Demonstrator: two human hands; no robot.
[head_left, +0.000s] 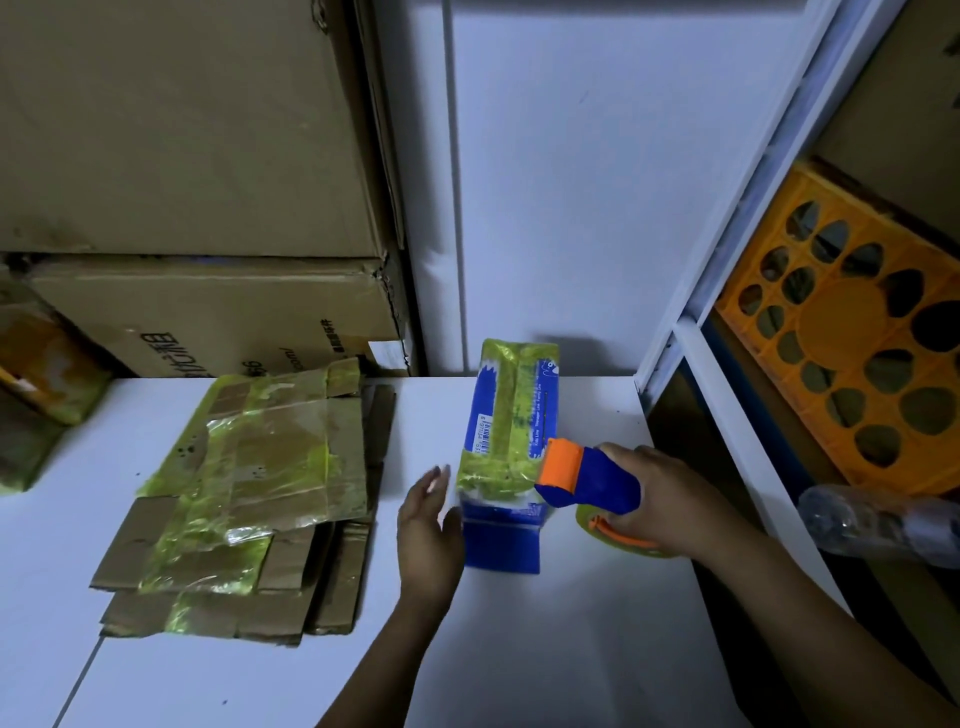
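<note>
A blue box (506, 457) wrapped in yellow-green tape lies on the white table (519, 649), its long side pointing away from me. My right hand (670, 499) grips a blue and orange tape dispenser (587, 480), whose orange roller end rests on the box's right edge. The yellow tape roll (597, 525) shows under the hand. My left hand (428, 525) is open with straight fingers beside the near left side of the box, the thumb near its edge.
A stack of flattened cardboard boxes (249, 499) with yellow tape lies left of the box. Large cardboard cartons (197, 218) stand at the back left. A white shelf post (727, 249), an orange crate (857, 364) and a plastic bottle (883, 519) are at the right.
</note>
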